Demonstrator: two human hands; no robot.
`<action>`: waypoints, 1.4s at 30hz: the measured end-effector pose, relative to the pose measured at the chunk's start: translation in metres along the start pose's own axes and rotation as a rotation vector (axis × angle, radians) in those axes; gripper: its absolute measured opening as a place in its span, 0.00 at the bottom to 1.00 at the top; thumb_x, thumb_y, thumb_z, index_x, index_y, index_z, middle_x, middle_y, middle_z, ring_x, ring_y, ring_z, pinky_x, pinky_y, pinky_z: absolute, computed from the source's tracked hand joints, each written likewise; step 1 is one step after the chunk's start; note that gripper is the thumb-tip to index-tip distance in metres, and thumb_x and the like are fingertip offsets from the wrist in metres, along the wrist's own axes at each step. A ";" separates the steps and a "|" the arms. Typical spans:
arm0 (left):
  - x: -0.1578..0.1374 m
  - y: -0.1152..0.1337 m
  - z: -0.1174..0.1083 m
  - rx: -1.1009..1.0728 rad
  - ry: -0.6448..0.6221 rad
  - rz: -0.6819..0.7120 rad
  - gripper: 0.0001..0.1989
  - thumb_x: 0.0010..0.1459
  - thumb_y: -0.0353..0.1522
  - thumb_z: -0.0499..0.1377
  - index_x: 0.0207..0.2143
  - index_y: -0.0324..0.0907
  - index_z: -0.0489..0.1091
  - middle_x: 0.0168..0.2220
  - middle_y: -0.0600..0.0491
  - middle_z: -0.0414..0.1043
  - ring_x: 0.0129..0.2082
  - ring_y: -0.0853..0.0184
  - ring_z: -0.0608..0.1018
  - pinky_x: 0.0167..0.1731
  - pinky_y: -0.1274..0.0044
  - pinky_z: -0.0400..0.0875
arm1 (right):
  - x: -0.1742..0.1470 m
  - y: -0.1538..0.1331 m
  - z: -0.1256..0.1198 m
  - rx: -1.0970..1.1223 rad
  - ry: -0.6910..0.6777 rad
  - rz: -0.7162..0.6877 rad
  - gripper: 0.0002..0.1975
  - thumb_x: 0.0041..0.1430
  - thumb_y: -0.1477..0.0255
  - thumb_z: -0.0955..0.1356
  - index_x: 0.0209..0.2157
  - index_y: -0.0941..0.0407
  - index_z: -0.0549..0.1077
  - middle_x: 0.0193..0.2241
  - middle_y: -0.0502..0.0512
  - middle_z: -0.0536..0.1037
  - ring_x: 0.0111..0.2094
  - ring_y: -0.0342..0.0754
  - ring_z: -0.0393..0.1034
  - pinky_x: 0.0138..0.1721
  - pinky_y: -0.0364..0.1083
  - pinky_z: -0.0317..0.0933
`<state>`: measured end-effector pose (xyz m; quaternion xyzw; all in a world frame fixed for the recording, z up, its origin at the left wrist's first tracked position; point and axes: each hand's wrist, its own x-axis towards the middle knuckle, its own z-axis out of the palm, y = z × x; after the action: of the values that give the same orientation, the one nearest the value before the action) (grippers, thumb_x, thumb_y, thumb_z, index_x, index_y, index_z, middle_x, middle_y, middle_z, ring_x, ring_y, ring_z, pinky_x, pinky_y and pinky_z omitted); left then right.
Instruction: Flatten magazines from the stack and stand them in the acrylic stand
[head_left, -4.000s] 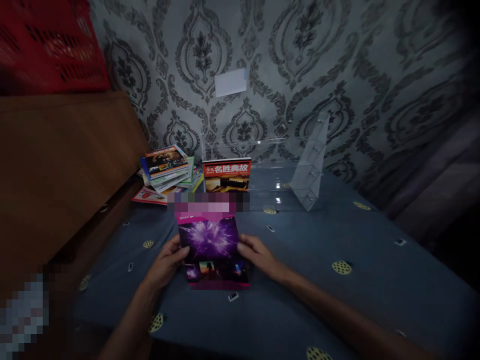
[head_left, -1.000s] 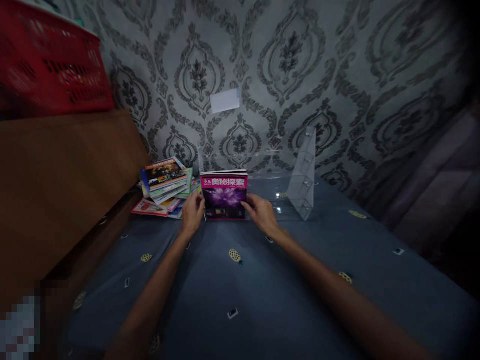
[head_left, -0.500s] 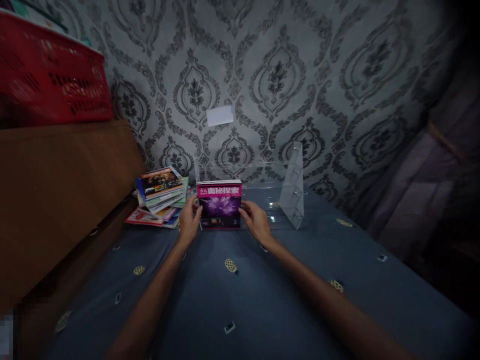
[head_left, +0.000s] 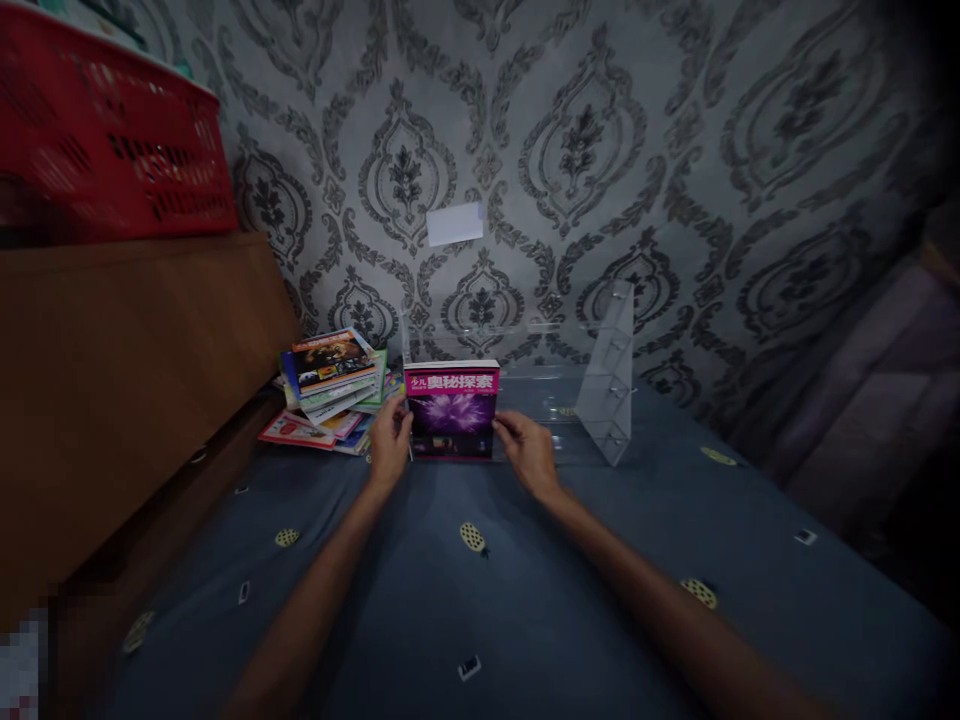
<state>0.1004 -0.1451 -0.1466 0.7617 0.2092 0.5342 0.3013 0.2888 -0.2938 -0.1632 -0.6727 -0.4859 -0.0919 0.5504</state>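
Note:
A book [head_left: 452, 410] with a pink and purple cover stands upright at the left end of a clear, tiered plastic rack [head_left: 606, 385]. My left hand [head_left: 390, 440] grips the book's left edge, thumb toward the front. At its right edge, the fingers of my right hand [head_left: 527, 450] pinch the cover's side. The book's lower edge sits on the rack's front level, close to the cloth. Just left of my left hand lies a loose pile of books [head_left: 334, 385].
The rack stands on a dark blue cloth [head_left: 390, 620] with pineapple prints, against a patterned wall [head_left: 487, 120]. To the left, a red basket [head_left: 150, 150] rests on a brown wooden piece of furniture [head_left: 142, 370]. A light-coloured fabric [head_left: 862, 400] hangs at the right.
The view has shifted a little, so everything appears slightly farther right. Both hands stay at the book's two sides, and the book keeps its place in the rack.

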 end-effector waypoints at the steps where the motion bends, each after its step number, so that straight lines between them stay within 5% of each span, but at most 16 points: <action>1: -0.001 0.000 0.000 -0.002 0.000 -0.001 0.12 0.62 0.29 0.56 0.48 0.43 0.71 0.32 0.54 0.69 0.32 0.66 0.72 0.34 0.76 0.66 | 0.000 0.001 0.000 -0.002 0.002 0.005 0.12 0.60 0.66 0.65 0.35 0.52 0.81 0.35 0.58 0.84 0.37 0.58 0.78 0.40 0.54 0.70; 22: -0.002 -0.012 0.001 -0.111 0.029 -0.074 0.16 0.62 0.32 0.56 0.52 0.44 0.69 0.32 0.55 0.68 0.32 0.67 0.72 0.34 0.77 0.67 | 0.002 0.004 -0.006 -0.126 -0.111 -0.017 0.13 0.61 0.67 0.65 0.37 0.53 0.82 0.34 0.58 0.84 0.34 0.58 0.78 0.36 0.52 0.68; 28: 0.008 -0.021 -0.015 -0.071 0.129 -0.133 0.09 0.64 0.36 0.56 0.44 0.43 0.69 0.30 0.56 0.67 0.28 0.69 0.71 0.31 0.79 0.67 | -0.004 0.010 -0.003 -0.162 -0.117 -0.032 0.13 0.61 0.65 0.65 0.39 0.53 0.81 0.36 0.60 0.84 0.37 0.61 0.78 0.39 0.55 0.69; 33: 0.027 -0.010 -0.044 -0.046 0.167 -0.050 0.07 0.65 0.35 0.55 0.41 0.43 0.69 0.30 0.56 0.69 0.27 0.69 0.72 0.31 0.79 0.66 | -0.008 0.012 -0.005 -0.176 -0.118 -0.080 0.14 0.62 0.65 0.64 0.41 0.55 0.79 0.40 0.63 0.83 0.41 0.61 0.78 0.44 0.57 0.70; 37: 0.053 0.008 -0.083 0.309 0.284 0.001 0.07 0.64 0.31 0.53 0.39 0.42 0.71 0.36 0.50 0.73 0.38 0.63 0.76 0.42 0.74 0.68 | -0.010 0.011 -0.005 -0.174 -0.095 -0.123 0.14 0.63 0.66 0.64 0.44 0.55 0.77 0.39 0.62 0.82 0.40 0.59 0.78 0.44 0.56 0.70; 42: 0.079 0.024 -0.120 0.906 0.243 -0.341 0.14 0.65 0.38 0.55 0.49 0.41 0.70 0.52 0.40 0.71 0.54 0.51 0.73 0.49 0.66 0.69 | -0.014 0.009 -0.001 -0.195 -0.039 -0.168 0.14 0.64 0.65 0.64 0.45 0.56 0.76 0.38 0.61 0.82 0.40 0.58 0.77 0.43 0.55 0.70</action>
<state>0.0150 -0.0837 -0.0457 0.7032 0.5754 0.4177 -0.0033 0.2895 -0.3017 -0.1778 -0.6816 -0.5398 -0.1715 0.4633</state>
